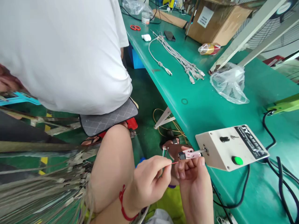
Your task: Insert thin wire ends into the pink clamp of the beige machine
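Observation:
My left hand (151, 177), with a red cord bracelet at the wrist, pinches a thin red wire (174, 162) between thumb and fingertips. A few green and white wire ends (165, 152) stick up just behind that hand. The red wire points at the dark end of a pink clip (190, 154), mounted on a metal shaft (202, 150). That shaft comes out of a cream machine box (219, 152) with a black knob, a small switch and a green button. My right hand (190, 171) is closed around the clip from below, its thumb by the shaft.
Grey USB cables (179, 54) lie on the green table (173, 87) near a phone (169, 35), red scissors (135, 27) and a plastic bag (231, 82). A person in a white shirt (77, 56) sits at left. Many cables (58, 186) hang lower left; black cords (280, 174) run right.

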`<state>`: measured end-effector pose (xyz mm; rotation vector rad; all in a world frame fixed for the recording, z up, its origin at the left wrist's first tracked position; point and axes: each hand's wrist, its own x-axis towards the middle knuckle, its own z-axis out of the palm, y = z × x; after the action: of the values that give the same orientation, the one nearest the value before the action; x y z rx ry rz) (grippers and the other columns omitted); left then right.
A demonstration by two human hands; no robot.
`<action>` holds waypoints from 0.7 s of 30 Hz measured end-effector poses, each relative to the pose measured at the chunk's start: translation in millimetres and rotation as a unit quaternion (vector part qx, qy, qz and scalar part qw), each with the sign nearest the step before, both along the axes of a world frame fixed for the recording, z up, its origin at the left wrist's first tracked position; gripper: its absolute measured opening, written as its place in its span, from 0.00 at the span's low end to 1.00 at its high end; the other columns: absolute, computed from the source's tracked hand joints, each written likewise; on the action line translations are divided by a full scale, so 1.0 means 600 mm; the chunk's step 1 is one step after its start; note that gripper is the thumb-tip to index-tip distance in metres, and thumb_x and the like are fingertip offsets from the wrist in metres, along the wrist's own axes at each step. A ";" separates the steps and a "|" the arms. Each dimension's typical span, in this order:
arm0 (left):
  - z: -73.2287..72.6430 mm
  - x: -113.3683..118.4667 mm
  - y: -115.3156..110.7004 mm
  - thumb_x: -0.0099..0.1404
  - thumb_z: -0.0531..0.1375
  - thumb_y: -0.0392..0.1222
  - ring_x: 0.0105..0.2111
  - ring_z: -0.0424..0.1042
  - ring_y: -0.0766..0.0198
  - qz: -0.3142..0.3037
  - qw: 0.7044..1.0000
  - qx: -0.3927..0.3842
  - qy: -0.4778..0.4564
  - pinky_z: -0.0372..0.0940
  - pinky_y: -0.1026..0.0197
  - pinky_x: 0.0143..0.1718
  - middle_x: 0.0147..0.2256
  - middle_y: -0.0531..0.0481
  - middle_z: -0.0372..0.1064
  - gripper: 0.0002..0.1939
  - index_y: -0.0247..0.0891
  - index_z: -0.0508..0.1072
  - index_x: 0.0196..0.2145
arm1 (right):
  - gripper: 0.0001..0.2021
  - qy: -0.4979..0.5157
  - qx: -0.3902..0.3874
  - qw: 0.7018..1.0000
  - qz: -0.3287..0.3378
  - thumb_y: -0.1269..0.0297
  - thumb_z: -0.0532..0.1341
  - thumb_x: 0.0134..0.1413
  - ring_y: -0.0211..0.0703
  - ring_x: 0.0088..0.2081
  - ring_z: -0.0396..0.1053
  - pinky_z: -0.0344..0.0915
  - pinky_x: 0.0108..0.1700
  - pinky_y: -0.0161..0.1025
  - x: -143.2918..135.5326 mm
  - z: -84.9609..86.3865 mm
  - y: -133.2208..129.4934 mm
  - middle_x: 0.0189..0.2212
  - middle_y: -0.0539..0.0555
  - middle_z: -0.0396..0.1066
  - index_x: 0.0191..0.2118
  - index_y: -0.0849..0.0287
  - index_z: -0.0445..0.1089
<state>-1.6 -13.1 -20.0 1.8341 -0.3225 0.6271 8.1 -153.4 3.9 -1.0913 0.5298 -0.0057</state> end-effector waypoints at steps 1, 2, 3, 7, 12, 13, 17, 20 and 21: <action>-0.001 0.002 -0.001 0.77 0.62 0.25 0.27 0.82 0.65 0.000 1.000 -0.001 0.002 0.75 0.68 0.29 0.34 0.49 0.84 0.12 0.41 0.77 0.51 | 0.28 -0.008 0.021 1.000 0.005 0.37 0.76 0.65 0.37 0.24 0.59 0.63 0.27 0.35 0.005 -0.001 -0.002 0.22 0.46 0.64 0.28 0.54 0.71; -0.001 0.005 -0.001 0.77 0.63 0.25 0.26 0.81 0.66 0.000 1.000 -0.002 0.004 0.74 0.68 0.28 0.34 0.49 0.84 0.13 0.41 0.77 0.51 | 0.28 -0.016 0.041 0.999 0.011 0.39 0.76 0.65 0.37 0.23 0.56 0.62 0.27 0.34 0.009 -0.002 -0.004 0.21 0.45 0.61 0.28 0.54 0.70; -0.001 0.008 -0.002 0.77 0.63 0.24 0.25 0.79 0.67 0.002 1.000 -0.002 0.004 0.73 0.68 0.27 0.34 0.50 0.83 0.13 0.41 0.77 0.50 | 0.27 -0.024 0.061 0.998 0.019 0.40 0.76 0.66 0.36 0.23 0.53 0.60 0.26 0.34 0.012 -0.003 -0.005 0.20 0.44 0.59 0.29 0.55 0.71; -0.001 0.020 -0.007 0.77 0.63 0.25 0.24 0.74 0.68 0.013 1.000 0.000 -0.001 0.72 0.68 0.27 0.33 0.51 0.81 0.12 0.40 0.77 0.51 | 0.18 -0.050 0.086 0.995 0.009 0.45 0.75 0.69 0.34 0.22 0.48 0.56 0.26 0.32 0.012 -0.010 -0.001 0.18 0.42 0.59 0.41 0.56 0.82; 0.001 0.028 -0.010 0.77 0.63 0.25 0.27 0.79 0.67 0.007 1.000 0.012 -0.002 0.75 0.69 0.30 0.36 0.49 0.83 0.13 0.40 0.76 0.51 | 0.19 -0.052 0.067 0.996 0.014 0.45 0.73 0.72 0.35 0.21 0.51 0.56 0.27 0.33 0.010 -0.015 -0.003 0.18 0.43 0.61 0.51 0.56 0.85; 0.001 0.029 -0.011 0.77 0.63 0.24 0.28 0.81 0.66 0.003 1.000 0.014 0.000 0.75 0.69 0.31 0.36 0.49 0.83 0.13 0.40 0.76 0.51 | 0.19 -0.048 0.065 0.997 0.021 0.44 0.72 0.73 0.35 0.21 0.50 0.55 0.26 0.33 0.011 -0.015 -0.004 0.18 0.43 0.61 0.51 0.56 0.84; 0.000 0.032 -0.014 0.76 0.63 0.24 0.30 0.84 0.64 -0.006 1.000 0.019 -0.004 0.77 0.68 0.32 0.35 0.49 0.83 0.13 0.40 0.77 0.50 | 0.28 -0.047 0.047 0.996 0.066 0.38 0.71 0.71 0.35 0.19 0.48 0.54 0.24 0.35 0.012 -0.018 -0.008 0.15 0.43 0.55 0.27 0.55 0.75; 0.000 0.032 -0.014 0.77 0.63 0.24 0.31 0.85 0.63 -0.008 1.000 0.021 -0.019 0.77 0.68 0.32 0.35 0.48 0.83 0.13 0.40 0.76 0.51 | 0.35 -0.021 -0.013 0.992 0.125 0.33 0.67 0.73 0.34 0.18 0.48 0.50 0.22 0.35 -0.008 -0.021 -0.031 0.15 0.47 0.58 0.22 0.56 0.70; 0.000 0.032 -0.013 0.77 0.63 0.24 0.31 0.85 0.63 -0.007 1.000 0.023 -0.019 0.77 0.68 0.32 0.35 0.48 0.84 0.13 0.39 0.76 0.51 | 0.34 -0.013 -0.045 0.989 0.138 0.33 0.66 0.74 0.35 0.18 0.50 0.48 0.21 0.35 -0.020 -0.022 -0.048 0.16 0.49 0.63 0.25 0.57 0.74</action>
<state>17.6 -21.1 -20.2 1.8632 -0.3780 0.6508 -4.2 -182.0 -9.2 -1.2442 0.3548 0.1994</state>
